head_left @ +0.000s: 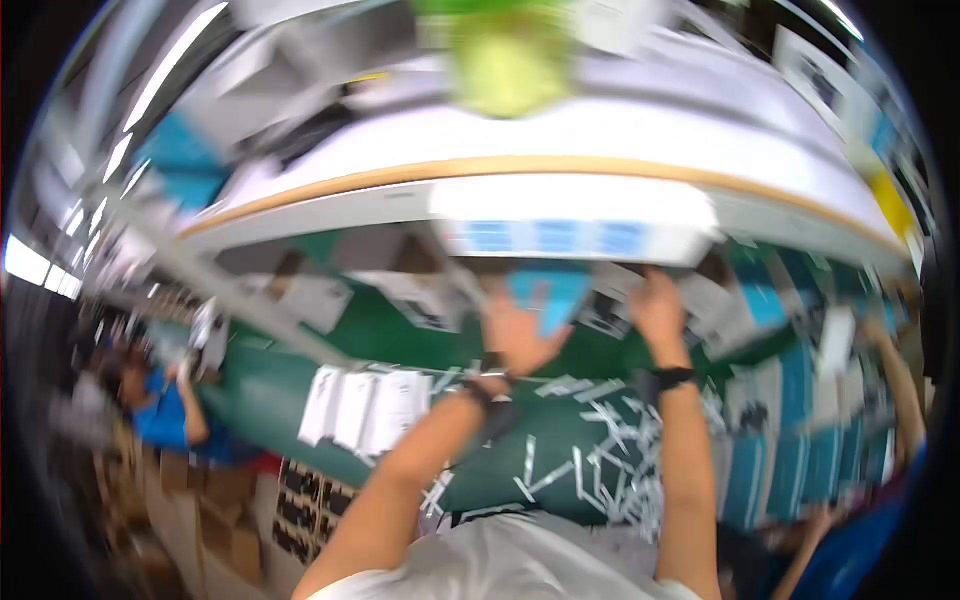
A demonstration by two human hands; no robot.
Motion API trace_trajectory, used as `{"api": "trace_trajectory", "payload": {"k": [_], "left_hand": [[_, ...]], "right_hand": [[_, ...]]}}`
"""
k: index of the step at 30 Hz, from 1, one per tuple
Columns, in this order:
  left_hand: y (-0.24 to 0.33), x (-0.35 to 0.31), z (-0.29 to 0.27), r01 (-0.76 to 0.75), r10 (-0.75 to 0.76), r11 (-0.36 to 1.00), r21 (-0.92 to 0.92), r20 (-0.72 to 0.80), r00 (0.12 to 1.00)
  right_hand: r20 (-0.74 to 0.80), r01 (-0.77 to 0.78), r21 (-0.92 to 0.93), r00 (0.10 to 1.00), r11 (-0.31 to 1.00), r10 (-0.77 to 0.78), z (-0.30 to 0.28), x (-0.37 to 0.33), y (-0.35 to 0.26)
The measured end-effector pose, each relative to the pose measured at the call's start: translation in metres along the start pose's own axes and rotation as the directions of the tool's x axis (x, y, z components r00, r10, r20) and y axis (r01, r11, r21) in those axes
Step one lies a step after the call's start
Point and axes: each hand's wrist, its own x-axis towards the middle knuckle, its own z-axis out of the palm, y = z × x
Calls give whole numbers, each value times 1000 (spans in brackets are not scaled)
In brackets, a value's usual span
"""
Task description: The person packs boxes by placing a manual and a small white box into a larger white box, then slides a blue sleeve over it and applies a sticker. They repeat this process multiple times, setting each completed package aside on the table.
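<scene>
Both of my arms reach forward over the green work surface [500,460] to a row of boxes under a shelf. My left hand [525,335] is open, its thumb spread from blurred fingers, against a blue and white box [565,295]; I cannot tell whether it touches. My right hand [660,312] is raised beside a white box with a dark picture [605,312]. Its fingertips smear under the shelf edge, so any grip is unclear. Left of my left forearm lie several slim white boxes [365,412] side by side. Many narrow white strips [620,460] are scattered between my forearms.
A bright white lamp housing [575,215] hangs below the wood-edged shelf [560,165], close above my hands. A yellow-green container [510,60] stands on that shelf. Blue and white boxes [800,450] are stacked at right beside another person's arm [900,385]. A blue-shirted person [170,415] is at left.
</scene>
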Motion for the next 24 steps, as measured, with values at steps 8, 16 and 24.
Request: {"api": "trace_trajectory", "payload": {"k": [8, 16, 24], "left_hand": [[66, 60, 45, 226, -210, 974, -9, 340, 917], [60, 63, 107, 20, -111, 924, -382, -218, 970], [-95, -163, 65, 356, -354, 934, -22, 68, 933]], "right_hand": [[138, -78, 414, 990, 907, 22, -80, -76, 34], [419, -453, 394, 863, 799, 283, -159, -204, -64], [638, -782, 606, 586, 144, 500, -131, -235, -143]]}}
